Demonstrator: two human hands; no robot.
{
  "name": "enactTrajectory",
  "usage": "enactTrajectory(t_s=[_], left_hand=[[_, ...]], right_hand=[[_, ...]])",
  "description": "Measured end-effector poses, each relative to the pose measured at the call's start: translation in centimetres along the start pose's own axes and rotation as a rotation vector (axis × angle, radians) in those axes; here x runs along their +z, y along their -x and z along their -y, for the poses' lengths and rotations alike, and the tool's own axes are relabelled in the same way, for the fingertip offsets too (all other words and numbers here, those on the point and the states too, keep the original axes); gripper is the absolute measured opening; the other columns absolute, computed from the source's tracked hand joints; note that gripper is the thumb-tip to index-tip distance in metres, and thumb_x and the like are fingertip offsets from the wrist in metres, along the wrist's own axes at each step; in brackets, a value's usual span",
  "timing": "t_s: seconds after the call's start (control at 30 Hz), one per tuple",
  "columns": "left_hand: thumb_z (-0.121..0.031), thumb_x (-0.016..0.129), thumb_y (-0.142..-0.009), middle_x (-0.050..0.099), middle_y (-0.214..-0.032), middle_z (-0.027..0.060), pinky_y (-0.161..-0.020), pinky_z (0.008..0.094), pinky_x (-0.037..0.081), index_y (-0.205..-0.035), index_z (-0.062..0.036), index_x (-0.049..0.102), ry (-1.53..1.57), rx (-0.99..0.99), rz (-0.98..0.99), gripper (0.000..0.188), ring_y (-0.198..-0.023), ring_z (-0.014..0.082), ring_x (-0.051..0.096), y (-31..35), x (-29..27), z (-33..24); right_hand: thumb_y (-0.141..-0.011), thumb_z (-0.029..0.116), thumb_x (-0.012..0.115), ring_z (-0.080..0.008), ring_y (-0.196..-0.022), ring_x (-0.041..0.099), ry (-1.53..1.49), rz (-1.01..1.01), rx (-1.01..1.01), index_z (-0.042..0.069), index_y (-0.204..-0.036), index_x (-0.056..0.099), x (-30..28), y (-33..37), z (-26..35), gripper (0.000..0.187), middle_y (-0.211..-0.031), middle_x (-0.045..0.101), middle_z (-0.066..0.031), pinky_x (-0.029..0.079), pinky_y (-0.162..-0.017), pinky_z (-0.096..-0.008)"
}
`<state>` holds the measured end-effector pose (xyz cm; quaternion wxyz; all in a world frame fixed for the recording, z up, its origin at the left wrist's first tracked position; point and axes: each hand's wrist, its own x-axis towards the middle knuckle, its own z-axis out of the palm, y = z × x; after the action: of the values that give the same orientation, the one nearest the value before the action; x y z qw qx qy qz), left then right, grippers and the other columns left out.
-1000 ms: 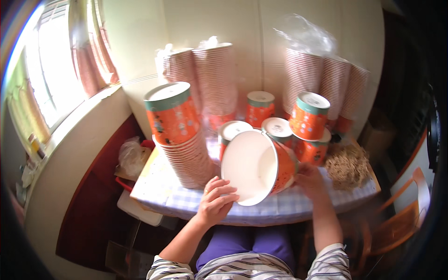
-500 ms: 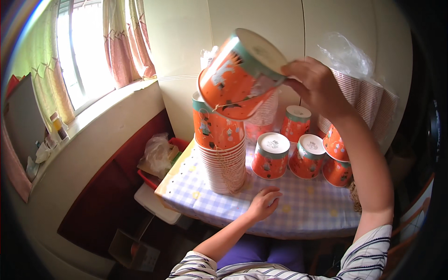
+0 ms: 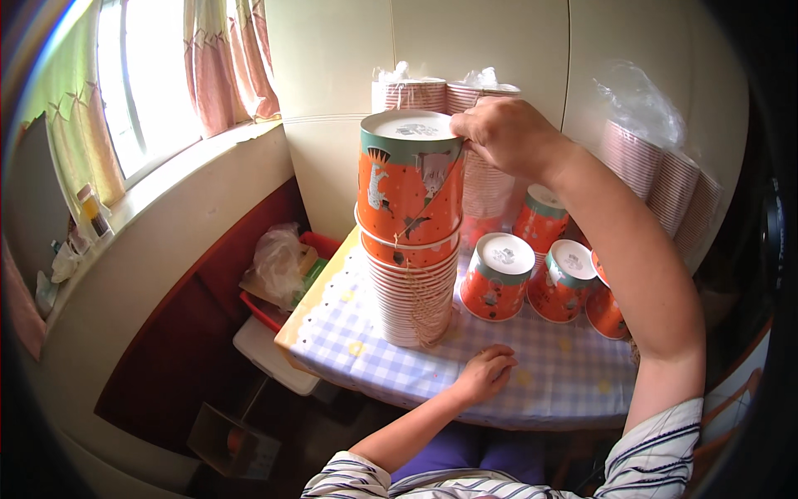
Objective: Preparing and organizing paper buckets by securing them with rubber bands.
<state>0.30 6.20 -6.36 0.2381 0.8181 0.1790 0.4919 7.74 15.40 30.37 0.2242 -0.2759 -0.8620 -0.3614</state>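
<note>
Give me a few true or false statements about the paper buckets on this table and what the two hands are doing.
1. The right hand rests on the top bucket of the tall stack. True.
2. The left hand holds a bucket. False: it lies empty on the checked tablecloth.
3. The buckets are stacked upside down. True.
4. The loose buckets stand left of the stack. False: they stand to its right.
5. The window is on the person's right. False: it is on the left.

Bare checked cloth (image 3: 549, 366) up front, upturned tubs (image 3: 497, 277) behind (wall-side stacks (image 3: 465, 141) crowd).
</note>
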Motion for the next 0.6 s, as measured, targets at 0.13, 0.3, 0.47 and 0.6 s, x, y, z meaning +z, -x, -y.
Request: enactTrajectory(t_s=[0.13,0.3,0.47,0.6], left_hand=[[-0.003,0.061,-0.074,0.06,-0.106,0.0141,-0.083,0.04,0.049,-0.095,-0.0042,0.063,0.002,-0.022,-0.014,0.02,-0.095,0.033,0.059,0.0,-0.4,-0.3],[-0.003,0.062,-0.074,0.059,-0.106,0.0146,-0.083,0.0402,0.049,-0.095,-0.0036,0.063,0.001,-0.01,-0.014,0.021,-0.096,0.0334,0.059,0.1,-0.1,0.1],[-0.002,0.061,-0.075,0.059,-0.108,0.0148,-0.084,0.0387,0.049,-0.095,-0.004,0.064,-0.009,-0.041,0.009,0.021,-0.099,0.0329,0.058,0.2,-0.1,0.2],[-0.002,0.062,-0.075,0.059,-0.108,0.0148,-0.084,0.0388,0.049,-0.096,-0.0044,0.064,-0.006,-0.045,0.011,0.021,-0.099,0.033,0.058,0.2,0.0,0.1]], right_hand=[[-0.082,0.002,0.049,-0.0277,-0.079,0.066,0.117,0.107,0.01,0.009,-0.09,0.065,0.7,-0.2,0.8,0.019,-0.078,0.066,-0.0117,0.054,-0.071,-0.0386],[-0.082,0.003,0.05,-0.0256,-0.08,0.066,0.121,0.085,-0.012,0.01,-0.091,0.066,1.6,0.2,0.8,0.019,-0.079,0.067,-0.0101,0.055,-0.072,-0.0368],[-0.082,0.003,0.052,-0.0242,-0.08,0.067,0.137,0.086,-0.032,0.01,-0.091,0.067,1.6,0.3,1.1,0.018,-0.078,0.067,-0.0087,0.055,-0.073,-0.0361],[-0.082,0.004,0.052,-0.0223,-0.081,0.067,0.179,0.082,-0.061,0.009,-0.09,0.067,1.5,0.6,1.4,0.018,-0.077,0.067,-0.0073,0.055,-0.072,-0.035]])
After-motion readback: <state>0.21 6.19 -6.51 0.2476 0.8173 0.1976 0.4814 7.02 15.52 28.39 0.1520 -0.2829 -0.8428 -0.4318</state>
